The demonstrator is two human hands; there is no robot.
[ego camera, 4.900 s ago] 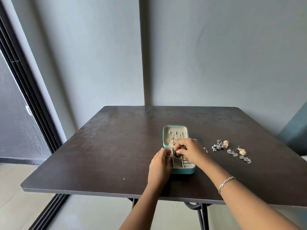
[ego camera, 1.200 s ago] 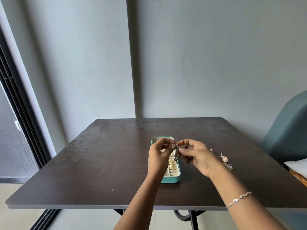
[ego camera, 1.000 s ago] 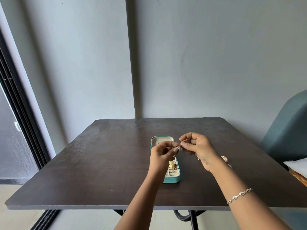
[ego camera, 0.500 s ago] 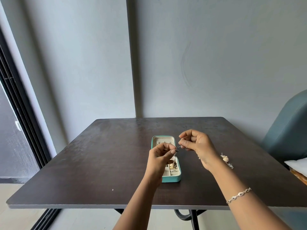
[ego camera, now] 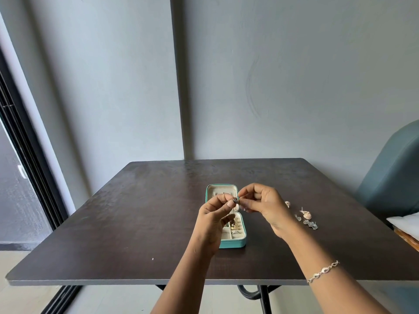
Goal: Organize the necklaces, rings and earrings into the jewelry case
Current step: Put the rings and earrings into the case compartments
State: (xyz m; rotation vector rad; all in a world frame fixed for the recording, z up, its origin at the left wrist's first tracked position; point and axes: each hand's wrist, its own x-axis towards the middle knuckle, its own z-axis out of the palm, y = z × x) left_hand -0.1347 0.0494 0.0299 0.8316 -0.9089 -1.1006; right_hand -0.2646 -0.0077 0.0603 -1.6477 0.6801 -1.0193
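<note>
Over the open case (ego camera: pixel 233 243), near the middle of the table (ego camera: pixel 136 223), you hold both hands raised clear of the wood.

Findings:

1. Your left hand (ego camera: pixel 213 220) comes in from 7 o'clock. Its thumb and forefinger pinch a small dark silver earring (ego camera: pixel 235 200). The other fingers are curled loosely beneath.

2. Your right hand (ego camera: pixel 265 207) comes in from 4 o'clock. Its thumb and forefinger are drawn narrow and meet the same earring from the 3 o'clock side. A tiny bright bit shows just under those fingertips; what it is cannot be told. The remaining fingers are bent and hold nothing that shows.

3. The earring sits between the two hands, above the hinge line of the case and touching neither half.

4. The case lies flat and open. Its lid (ego camera: pixel 221 191) points to 12 o'clock and its tray (ego camera: pixel 235 234) to 6 o'clock. Gold-coloured pieces lie in the tray's compartments. Your left hand hides the 9 o'clock part of the tray, so its contents there cannot be told.

5. Loose earrings (ego camera: pixel 306 219) lie on the table at 3 o'clock from the case, well apart from it, some silver and some pale gold.

6. You wear a silver bracelet (ego camera: pixel 323 271) on the right wrist.

7. A teal chair (ego camera: pixel 394 177) stands off the table's 3 o'clock edge.

8. A white speck (ego camera: pixel 152 259) lies on the table at 8 o'clock from the case.
</note>
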